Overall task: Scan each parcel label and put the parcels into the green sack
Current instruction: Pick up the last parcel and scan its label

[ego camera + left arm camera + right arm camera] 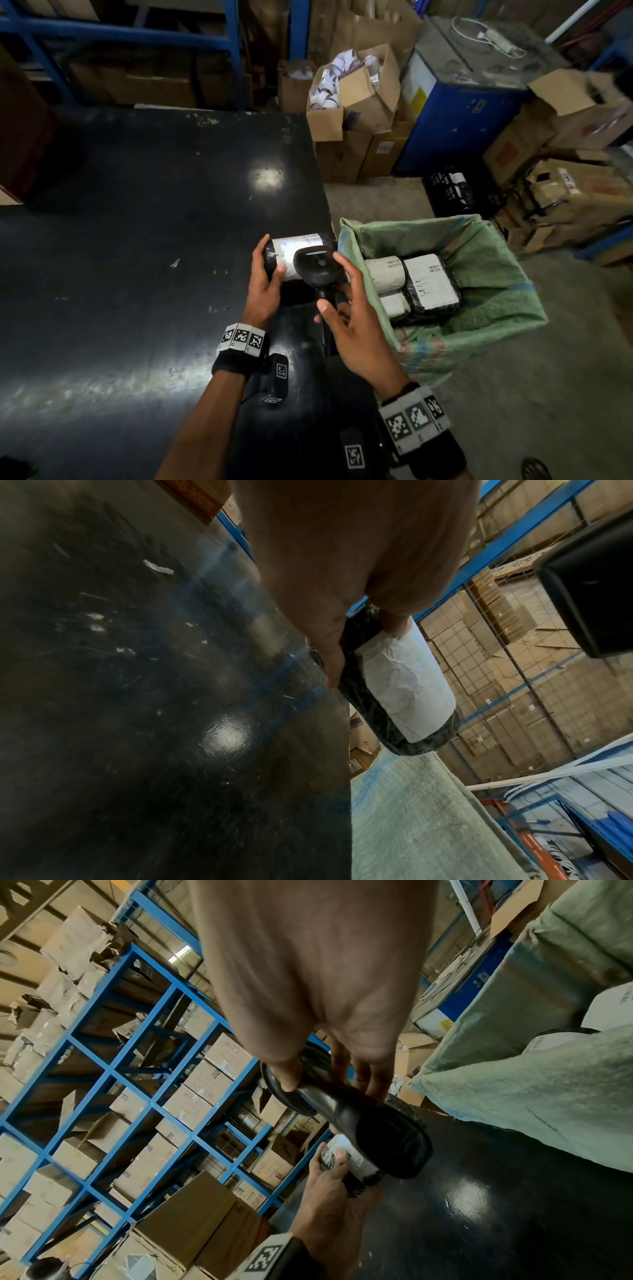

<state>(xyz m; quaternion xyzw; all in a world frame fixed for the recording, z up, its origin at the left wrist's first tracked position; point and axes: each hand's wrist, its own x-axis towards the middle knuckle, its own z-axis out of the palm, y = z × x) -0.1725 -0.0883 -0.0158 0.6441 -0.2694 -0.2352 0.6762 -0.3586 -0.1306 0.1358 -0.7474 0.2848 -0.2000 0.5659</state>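
My left hand (267, 274) grips one end of a black cylindrical parcel (301, 245) with a white label, held over the right edge of the black table (137, 240). The same parcel (404, 691) shows in the left wrist view, and again in the right wrist view (352, 1158). My right hand (346, 305) holds a black barcode scanner (317, 267) by its handle, head right over the label. The scanner (373, 1131) points down at the parcel. The green sack (479, 274) stands open to the right of the table, with several labelled parcels (421, 284) inside.
Open cardboard boxes (352, 102) and a blue metal cabinet (459, 126) stand behind the sack. A black crate (455, 195) and more cartons (575, 192) sit at the right. Blue shelving (120, 1083) loaded with boxes rises behind the table.
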